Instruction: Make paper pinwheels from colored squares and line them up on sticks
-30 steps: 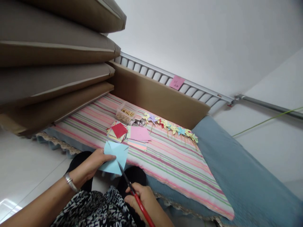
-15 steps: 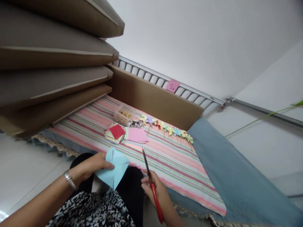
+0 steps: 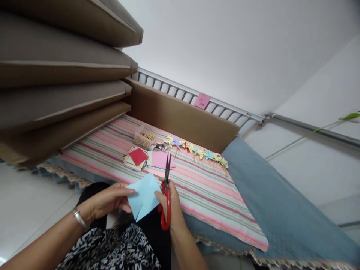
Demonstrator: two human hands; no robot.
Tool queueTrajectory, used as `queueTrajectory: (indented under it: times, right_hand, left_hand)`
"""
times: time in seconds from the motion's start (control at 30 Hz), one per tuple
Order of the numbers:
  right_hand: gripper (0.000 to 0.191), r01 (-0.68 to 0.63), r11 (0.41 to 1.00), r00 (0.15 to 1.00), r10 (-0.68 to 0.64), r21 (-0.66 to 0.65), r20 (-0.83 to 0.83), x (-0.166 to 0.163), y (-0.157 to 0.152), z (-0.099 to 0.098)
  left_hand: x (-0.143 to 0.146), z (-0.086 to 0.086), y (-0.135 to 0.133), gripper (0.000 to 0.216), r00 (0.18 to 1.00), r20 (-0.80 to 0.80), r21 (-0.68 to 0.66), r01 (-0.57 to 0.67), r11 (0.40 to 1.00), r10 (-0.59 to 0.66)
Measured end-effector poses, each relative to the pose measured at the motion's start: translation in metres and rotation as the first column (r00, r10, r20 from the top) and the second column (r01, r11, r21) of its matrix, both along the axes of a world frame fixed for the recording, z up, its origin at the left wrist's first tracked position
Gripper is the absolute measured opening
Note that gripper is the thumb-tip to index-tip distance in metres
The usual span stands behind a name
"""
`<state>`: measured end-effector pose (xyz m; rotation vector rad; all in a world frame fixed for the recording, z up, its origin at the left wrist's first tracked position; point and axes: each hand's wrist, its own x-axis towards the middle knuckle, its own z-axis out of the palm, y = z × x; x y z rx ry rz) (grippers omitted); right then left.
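Observation:
A light blue square of paper (image 3: pixel 144 197) with cut slits is held over my lap. My left hand (image 3: pixel 114 198) pinches its left corner between thumb and fingers. My right hand (image 3: pixel 171 200) has the red-handled scissors (image 3: pixel 166 206) in it, blades pointing up and slightly apart, while its thumb presses on the paper's right edge. Beyond the paper, on the striped cloth, lie a stack of coloured paper squares with red on top (image 3: pixel 138 156) and a pile of pink sheets (image 3: pixel 161 159).
A clear box of small wooden sticks (image 3: pixel 144 137) stands behind the papers. Several paper pinwheels (image 3: pixel 197 150) line the cloth's far side. Thick brown cushions (image 3: pixel 70 71) are stacked at the left. A pink note (image 3: pixel 202 100) hangs on the metal rail.
My right hand has moved left and up to the paper, and its thumb now touches it. The scissors came along, blades now upright. The blue paper has turned.

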<state>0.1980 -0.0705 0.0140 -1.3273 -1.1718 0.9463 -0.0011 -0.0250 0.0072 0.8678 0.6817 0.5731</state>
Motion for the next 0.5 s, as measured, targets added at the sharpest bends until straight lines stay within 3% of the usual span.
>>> queueTrajectory:
  times: [0.1, 0.27, 0.37, 0.5]
  right_hand:
    - [0.036, 0.090, 0.994, 0.992, -0.084, 0.065, -0.090, -0.007, 0.003, -0.005]
    - [0.036, 0.155, 0.981, 0.985, -0.145, 0.119, -0.089, -0.028, 0.005, -0.016]
    - [0.037, 0.086, 0.992, 0.996, -0.083, 0.091, -0.038, -0.030, 0.000, -0.020]
    - [0.040, -0.135, 0.990, 0.988, 0.137, -0.038, 0.071, -0.015, -0.018, -0.022]
  left_hand:
    - [0.013, -0.008, -0.006, 0.017, 0.973, 0.122, -0.088, -0.187, 0.978, 0.197]
    - [0.041, -0.014, -0.016, 0.026, 0.923, 0.131, -0.122, -0.347, 0.930, 0.362]
    - [0.036, -0.013, -0.011, 0.030, 0.900, 0.051, -0.077, -0.428, 0.901, 0.432]
    - [0.008, -0.010, 0.003, 0.034, 0.897, -0.032, 0.029, -0.440, 0.898, 0.440]
